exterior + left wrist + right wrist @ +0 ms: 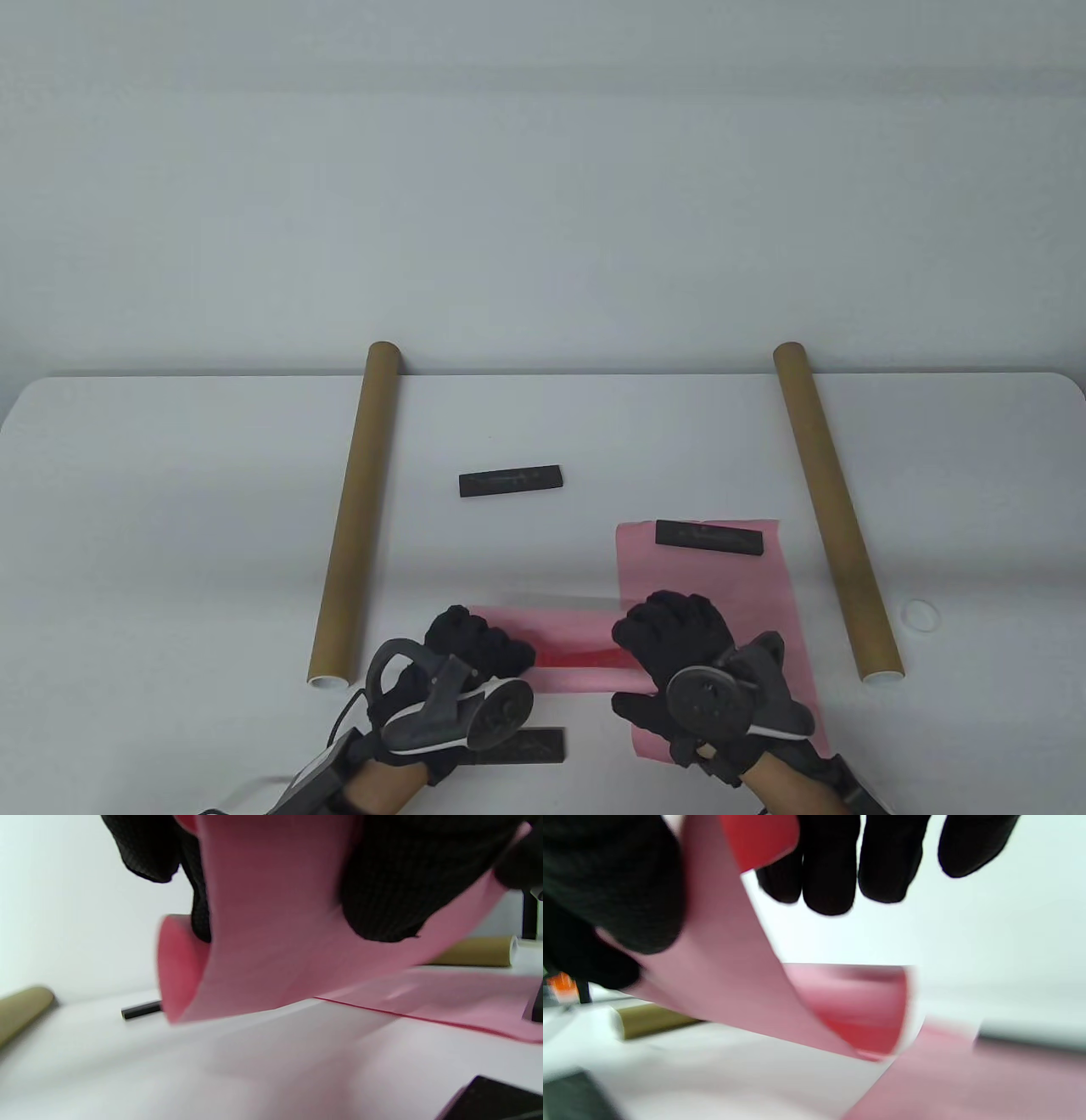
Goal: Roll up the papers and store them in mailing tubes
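A pink paper sheet curls up off the table between my two hands near the front edge. My left hand grips its left end; in the left wrist view the paper passes between thumb and fingers. My right hand holds its right end; in the right wrist view the curled paper lies between thumb and fingers. Two brown mailing tubes lie on the table, one at the left and one at the right, both with open near ends.
A second pink sheet lies flat under my right hand, with a black bar on its far edge. Another black bar lies mid-table, and a third by my left wrist. A white cap sits right of the right tube.
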{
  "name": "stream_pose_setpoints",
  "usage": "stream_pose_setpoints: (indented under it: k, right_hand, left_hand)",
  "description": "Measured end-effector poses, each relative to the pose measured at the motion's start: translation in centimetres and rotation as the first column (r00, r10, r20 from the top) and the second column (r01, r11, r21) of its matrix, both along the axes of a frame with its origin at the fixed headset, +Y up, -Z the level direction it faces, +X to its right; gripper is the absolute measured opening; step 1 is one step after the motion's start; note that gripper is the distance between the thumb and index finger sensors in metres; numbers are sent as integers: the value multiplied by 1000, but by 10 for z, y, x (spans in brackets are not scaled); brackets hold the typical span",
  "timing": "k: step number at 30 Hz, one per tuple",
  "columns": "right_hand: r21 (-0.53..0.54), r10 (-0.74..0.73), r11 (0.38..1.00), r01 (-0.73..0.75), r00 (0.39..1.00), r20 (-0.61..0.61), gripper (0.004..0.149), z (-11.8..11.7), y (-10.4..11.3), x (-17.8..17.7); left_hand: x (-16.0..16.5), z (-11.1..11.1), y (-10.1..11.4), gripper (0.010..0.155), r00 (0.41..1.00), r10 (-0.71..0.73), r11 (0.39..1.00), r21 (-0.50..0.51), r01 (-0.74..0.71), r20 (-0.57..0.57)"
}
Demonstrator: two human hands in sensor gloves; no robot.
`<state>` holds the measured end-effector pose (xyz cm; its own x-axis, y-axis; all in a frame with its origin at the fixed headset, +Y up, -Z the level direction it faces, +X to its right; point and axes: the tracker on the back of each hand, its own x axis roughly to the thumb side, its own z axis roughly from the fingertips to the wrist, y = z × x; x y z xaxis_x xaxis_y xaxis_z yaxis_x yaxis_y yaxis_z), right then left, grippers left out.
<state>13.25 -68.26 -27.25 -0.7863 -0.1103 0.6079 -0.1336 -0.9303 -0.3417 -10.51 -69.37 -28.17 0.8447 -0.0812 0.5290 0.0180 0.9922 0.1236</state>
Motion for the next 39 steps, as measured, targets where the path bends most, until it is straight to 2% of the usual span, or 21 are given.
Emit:
stream_pose_setpoints:
  k: [1,2,5,7,10,11,13,15,17,18,19,21,24,26,28,30,33,34,36,38,39]
  right_hand:
    - [108,51,993,-50,999,-6,84,5,3,-5]
    - [132,53,990,-50,999,-13,83,7,3,-7]
    - [104,30,994,-28,999,-15,56,7,2,-14]
    - [29,25,999,-25,1000,-10,46,2,0,-13]
    - [-179,-81,981,80,997,0,41,-9,-2,-2]
    - [-261,-136,956,131,991,0,41,-13,-3,3]
    - [-345,-201,919,191,980,7,44,-17,-3,8]
    - [-273,-201,942,196,979,8,56,-13,-1,10]
    - [-11,-39,999,39,999,-6,75,-2,4,5]
    - [70,12,997,-11,1000,-14,78,2,5,3]
    - [141,43,989,-40,999,-18,76,6,6,-1]
    - [146,27,989,-24,999,-20,67,8,7,-6]
    - [68,-26,997,26,1000,-2,48,5,8,-6]
    - [-51,-109,993,110,994,15,43,-1,9,-3]
    - [-153,-132,979,135,991,28,41,-6,7,1]
    - [-326,-186,925,192,981,51,42,-15,0,7]
    - [-392,-209,896,212,977,49,45,-18,-5,10]
    - [-364,-199,909,202,979,46,52,-17,-5,10]
    - [-202,-136,970,133,991,-2,71,-9,-4,7]
    - [96,23,995,-18,998,-50,76,2,1,1]
    - [146,47,989,-38,998,-53,73,4,2,-1]
  left_hand:
    - [-2,-2,0,46,999,32,999,-34,-32,-13]
    - [-4,-2,0,46,998,53,997,-57,-54,-20]
    - [-6,-4,-2,46,994,105,989,-99,-107,-24]
    - [-4,-1,-3,54,998,63,997,-47,-63,-15]
    - [0,5,1,69,997,-75,989,130,72,23]
    - [1,8,3,69,993,-113,974,199,105,29]
    - [3,10,6,63,994,-106,968,233,93,41]
    - [2,8,6,52,998,-48,982,186,41,33]
    - [-4,3,3,46,998,59,997,42,-59,1]
    - [-6,1,2,46,996,88,996,3,-88,-5]
    - [-8,-3,0,45,993,117,992,-56,-117,-14]
    - [-11,-6,-2,44,989,148,982,-111,-149,-21]
    - [-10,-4,-1,44,990,141,986,-92,-142,-14]
    - [-8,1,2,49,996,91,996,14,-91,1]
    - [-5,5,4,61,1000,2,992,124,-4,17]
    - [-1,9,5,67,996,-86,969,233,77,29]
    - [1,7,3,59,997,-67,974,221,57,42]
    - [1,6,3,53,998,-58,977,208,48,40]
    - [-3,1,2,46,999,23,993,115,-26,25]
    - [-10,-4,0,45,990,138,990,-24,-138,-2]
    - [-11,-6,-1,45,987,162,985,-56,-162,-10]
